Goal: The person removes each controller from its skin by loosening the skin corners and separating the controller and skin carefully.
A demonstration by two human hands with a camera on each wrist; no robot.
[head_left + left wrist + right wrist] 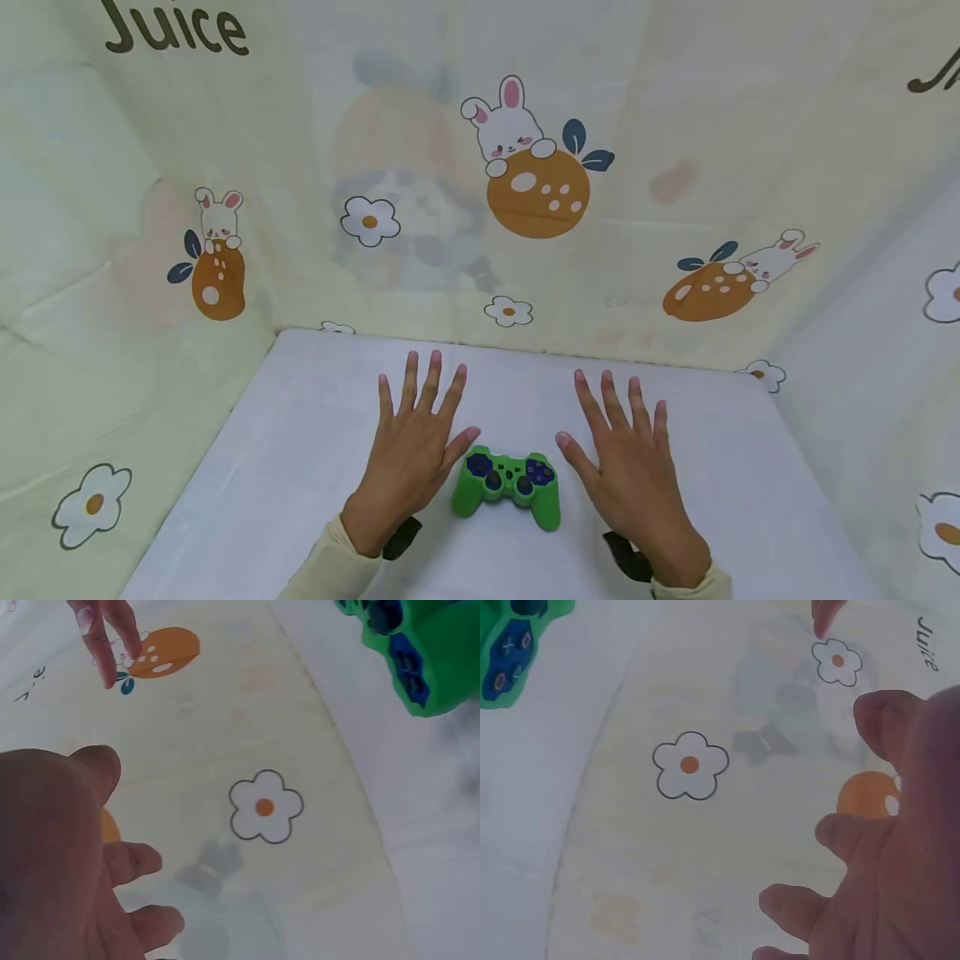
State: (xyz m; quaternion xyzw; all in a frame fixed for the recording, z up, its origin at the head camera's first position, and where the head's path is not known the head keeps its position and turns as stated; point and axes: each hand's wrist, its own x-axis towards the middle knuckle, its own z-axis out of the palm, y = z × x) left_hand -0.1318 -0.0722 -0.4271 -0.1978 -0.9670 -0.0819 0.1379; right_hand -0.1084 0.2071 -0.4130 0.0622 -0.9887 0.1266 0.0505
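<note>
A green game controller [508,479] with dark blue button pads and two dark thumbsticks lies on the white table between the hands. To its left is my left hand [414,450], palm down, fingers straight and spread, its thumb close to the controller's upper left corner. My right hand [626,462] mirrors it on the other side, fingers likewise spread and holding nothing. In the left wrist view part of the controller [431,656] shows at the top right, and in the right wrist view a piece of it [510,656] is at the top left.
The white table [300,467] reaches back to a cream curtain [600,283] printed with rabbits, oranges and flowers. More of this cloth hangs along the left and right sides. A dark strap piece [402,538] shows under the left wrist, another [627,557] under the right.
</note>
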